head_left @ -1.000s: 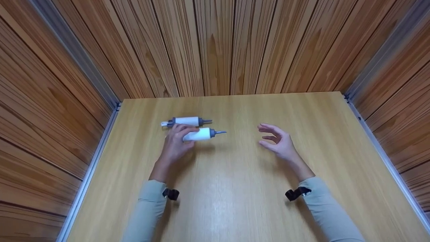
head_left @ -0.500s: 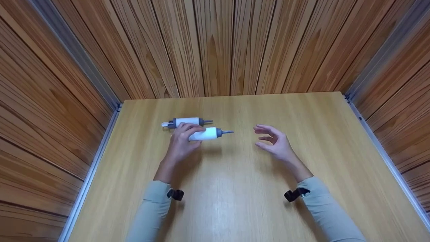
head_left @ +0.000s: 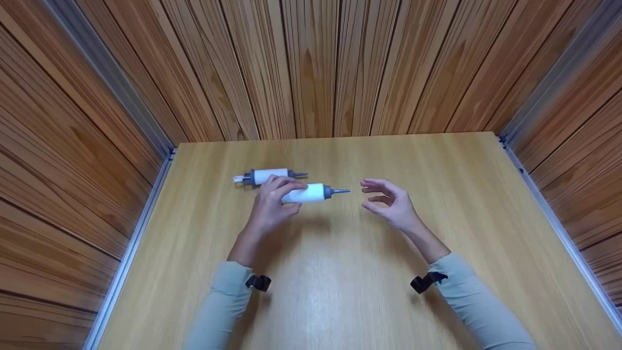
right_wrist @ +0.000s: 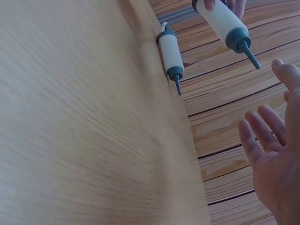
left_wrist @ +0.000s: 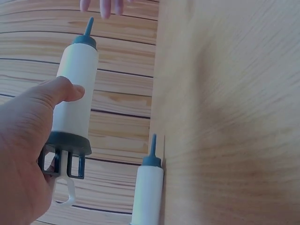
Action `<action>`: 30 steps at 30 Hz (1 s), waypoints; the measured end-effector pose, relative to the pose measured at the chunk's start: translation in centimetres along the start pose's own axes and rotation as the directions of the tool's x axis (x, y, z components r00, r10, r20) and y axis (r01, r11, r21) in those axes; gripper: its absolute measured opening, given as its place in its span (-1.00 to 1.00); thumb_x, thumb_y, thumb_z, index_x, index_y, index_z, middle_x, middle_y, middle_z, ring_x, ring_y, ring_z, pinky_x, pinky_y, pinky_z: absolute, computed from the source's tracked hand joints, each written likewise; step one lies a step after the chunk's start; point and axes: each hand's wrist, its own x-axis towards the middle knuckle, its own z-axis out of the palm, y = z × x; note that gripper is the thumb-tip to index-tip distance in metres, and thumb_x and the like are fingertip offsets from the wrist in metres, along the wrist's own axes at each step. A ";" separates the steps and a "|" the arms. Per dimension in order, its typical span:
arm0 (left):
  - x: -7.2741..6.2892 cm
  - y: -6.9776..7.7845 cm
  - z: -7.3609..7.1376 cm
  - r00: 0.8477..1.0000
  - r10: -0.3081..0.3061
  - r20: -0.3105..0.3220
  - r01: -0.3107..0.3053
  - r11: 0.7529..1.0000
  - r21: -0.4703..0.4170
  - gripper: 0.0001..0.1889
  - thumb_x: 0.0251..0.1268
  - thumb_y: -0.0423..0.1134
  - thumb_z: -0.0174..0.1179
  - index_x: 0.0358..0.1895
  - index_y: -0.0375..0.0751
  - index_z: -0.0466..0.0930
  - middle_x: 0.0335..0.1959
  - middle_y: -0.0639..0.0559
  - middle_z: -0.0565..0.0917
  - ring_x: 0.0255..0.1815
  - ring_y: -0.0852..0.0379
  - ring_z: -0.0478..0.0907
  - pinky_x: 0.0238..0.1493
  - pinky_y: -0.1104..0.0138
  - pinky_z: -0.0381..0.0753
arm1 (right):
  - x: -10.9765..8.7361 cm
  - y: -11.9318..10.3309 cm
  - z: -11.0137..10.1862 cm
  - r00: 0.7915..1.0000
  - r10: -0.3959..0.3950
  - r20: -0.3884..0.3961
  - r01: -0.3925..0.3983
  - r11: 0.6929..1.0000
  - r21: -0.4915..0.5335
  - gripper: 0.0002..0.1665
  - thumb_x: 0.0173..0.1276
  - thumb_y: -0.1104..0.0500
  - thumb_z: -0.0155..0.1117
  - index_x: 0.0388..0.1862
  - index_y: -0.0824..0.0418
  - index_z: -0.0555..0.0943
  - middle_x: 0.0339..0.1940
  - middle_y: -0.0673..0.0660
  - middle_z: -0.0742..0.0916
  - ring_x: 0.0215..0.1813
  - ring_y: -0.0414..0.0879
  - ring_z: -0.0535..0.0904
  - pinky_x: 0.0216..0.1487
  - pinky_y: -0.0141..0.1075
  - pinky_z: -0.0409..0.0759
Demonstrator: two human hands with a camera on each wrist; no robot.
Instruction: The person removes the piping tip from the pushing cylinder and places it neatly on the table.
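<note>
My left hand grips a white hand pump by its barrel, thumb across the side. This pump has a dark grey tapered nozzle, pointing right, and a pale looped handle at its other end. Its shadow falls on the table below. A second, similar pump lies on the table behind the left hand, partly covered by it in the head view. My right hand holds nothing; its fingers are spread and gently bent, just right of the held pump's nozzle tip.
The wooden table reaches back to a wood-plank wall. Plank walls also stand on the left and right, with metal rails along the table's sides. A black strap-mounted camera sits on the left wrist.
My left hand has carried the pump to the right. My right hand has shifted slightly left, so the nozzle and right fingers are now closer. The second pump stays in place.
</note>
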 end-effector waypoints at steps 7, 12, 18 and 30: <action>0.1 0.8 0.4 1.000 0.030 -0.008 -0.030 1.000 -0.009 -0.57 0.29 -0.35 0.63 0.22 -0.03 0.86 0.28 -0.10 0.82 0.37 -0.22 0.61 0.48 -0.25 0.59 | 0.0 -0.4 0.6 1.000 0.008 0.019 -0.008 1.000 0.026 -0.38 0.41 0.54 0.50 0.44 0.44 0.64 0.37 0.50 0.76 0.30 -0.18 0.80 0.27 -0.35 0.81; 0.2 1.3 0.8 0.999 0.037 0.006 -0.037 0.999 -0.036 -0.58 0.31 -0.37 0.61 0.21 -0.05 0.86 0.27 -0.13 0.82 0.35 -0.23 0.62 0.46 -0.25 0.58 | 0.0 -0.5 1.1 0.999 0.021 0.040 -0.022 1.000 0.017 -0.38 0.42 0.51 0.51 0.44 0.44 0.63 0.37 0.48 0.77 0.30 -0.20 0.79 0.27 -0.34 0.80; 0.3 2.0 1.5 0.999 0.033 0.035 -0.032 0.999 -0.029 -0.60 0.32 -0.34 0.61 0.21 -0.04 0.87 0.29 -0.11 0.81 0.36 -0.24 0.61 0.47 -0.25 0.57 | 0.0 -0.7 1.7 0.998 0.010 0.060 -0.010 1.000 0.007 -0.38 0.42 0.50 0.51 0.45 0.47 0.62 0.37 0.49 0.77 0.36 -0.03 0.79 0.29 -0.34 0.80; 0.6 3.1 1.8 0.996 0.073 0.046 -0.072 0.997 -0.024 -0.58 0.31 -0.32 0.63 0.22 -0.05 0.86 0.26 -0.11 0.82 0.33 -0.22 0.64 0.45 -0.24 0.61 | 0.3 -1.1 2.4 0.998 0.030 0.062 -0.031 0.999 0.009 -0.46 0.42 0.49 0.52 0.37 0.48 0.69 0.32 0.48 0.80 0.23 -0.29 0.81 0.30 -0.29 0.82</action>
